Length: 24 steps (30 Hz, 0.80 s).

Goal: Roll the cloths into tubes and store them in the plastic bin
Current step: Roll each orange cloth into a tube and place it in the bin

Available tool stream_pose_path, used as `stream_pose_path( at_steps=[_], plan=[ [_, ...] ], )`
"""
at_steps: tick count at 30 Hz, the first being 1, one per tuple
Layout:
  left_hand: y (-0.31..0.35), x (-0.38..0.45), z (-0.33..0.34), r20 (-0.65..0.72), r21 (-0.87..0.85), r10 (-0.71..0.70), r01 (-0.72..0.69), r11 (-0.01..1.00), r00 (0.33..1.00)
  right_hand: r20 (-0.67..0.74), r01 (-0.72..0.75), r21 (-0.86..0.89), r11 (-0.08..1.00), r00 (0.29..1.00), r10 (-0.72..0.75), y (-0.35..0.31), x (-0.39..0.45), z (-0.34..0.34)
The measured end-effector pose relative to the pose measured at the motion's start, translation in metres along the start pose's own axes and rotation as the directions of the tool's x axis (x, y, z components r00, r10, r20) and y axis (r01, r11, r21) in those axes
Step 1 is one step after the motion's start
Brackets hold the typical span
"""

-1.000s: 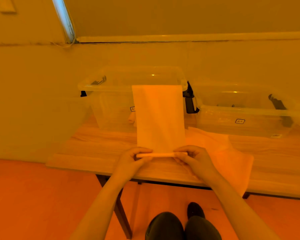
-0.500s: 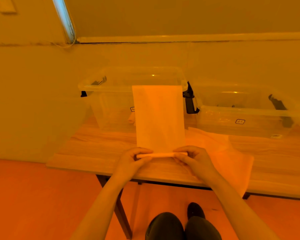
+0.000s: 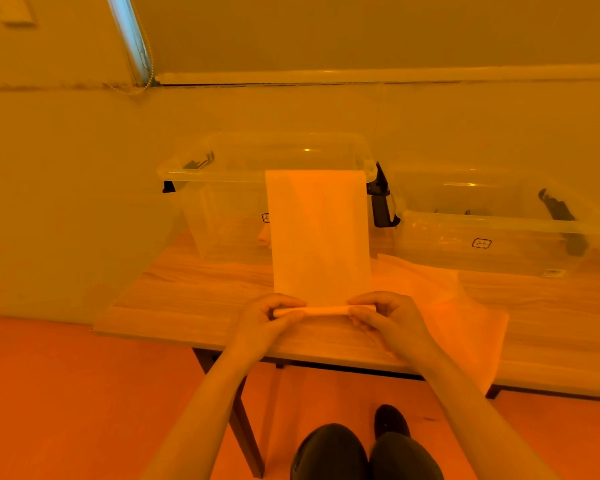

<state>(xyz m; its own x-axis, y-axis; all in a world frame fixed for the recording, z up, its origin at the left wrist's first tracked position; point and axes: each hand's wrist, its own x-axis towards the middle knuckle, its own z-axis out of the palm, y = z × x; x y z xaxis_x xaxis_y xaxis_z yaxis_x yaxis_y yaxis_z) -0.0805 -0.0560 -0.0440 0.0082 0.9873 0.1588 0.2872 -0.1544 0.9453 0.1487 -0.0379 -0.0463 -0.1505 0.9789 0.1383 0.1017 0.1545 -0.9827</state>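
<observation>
1. my left hand [image 3: 271, 318] pinches the left end of the rolled edge of the cloth [image 3: 319, 237], fingers [image 3: 284, 301] curled over the top and thumb underneath.
2. my right hand [image 3: 390, 317] pinches the right end of the same roll, fingers curled round it in the same way.
3. the cloth is a narrow folded strip; only its near end is rolled into a thin tube, close to the near edge of the surface [image 3: 194, 299].
4. the unrolled part stretches away from me toward the far edge, and in this view it covers part of the front of the left plastic bin [image 3: 222, 174].
5. that bin is clear, stands at the far left of the surface, and something pale lies at its bottom, too blurred to name.
6. a second clear bin [image 3: 499, 237], lower, stands to the right of it along the far edge, the two nearly touching at a black latch [image 3: 380, 202].
7. another loose cloth [image 3: 465, 313] lies flat under and right of my right hand, its corner hanging over the near edge.
8. my knees [image 3: 361, 452] and one shoe [image 3: 390, 419] show below the surface, above the floor [image 3: 66, 393].
</observation>
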Motion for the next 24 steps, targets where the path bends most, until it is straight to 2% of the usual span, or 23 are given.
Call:
stream_pose_path(
  at_steps=[4,17,21,24],
  plan=[
    [-0.0031,0.0023,0.0006,-0.005,-0.006,-0.012,0.012,1.000,1.000,-0.010,0.011,-0.043,0.999,1.000,-0.011,0.0015,-0.0001,-0.0011],
    [-0.0036,0.0011,-0.0006,-0.002,-0.036,-0.007,0.007,0.999,1.000,-0.029,-0.030,0.151,0.988,0.999,0.035,0.0038,0.0025,0.0027],
    [-0.0054,0.0039,0.0005,-0.019,-0.021,-0.006,0.006,1.000,1.000,-0.026,0.004,0.023,1.000,1.000,-0.003,0.0021,0.0008,-0.0006],
    [-0.0070,0.0046,0.0017,-0.008,-0.038,-0.016,0.016,0.999,1.000,-0.032,0.006,0.012,1.000,0.999,-0.006,0.0006,-0.0004,-0.0019]
  ],
)
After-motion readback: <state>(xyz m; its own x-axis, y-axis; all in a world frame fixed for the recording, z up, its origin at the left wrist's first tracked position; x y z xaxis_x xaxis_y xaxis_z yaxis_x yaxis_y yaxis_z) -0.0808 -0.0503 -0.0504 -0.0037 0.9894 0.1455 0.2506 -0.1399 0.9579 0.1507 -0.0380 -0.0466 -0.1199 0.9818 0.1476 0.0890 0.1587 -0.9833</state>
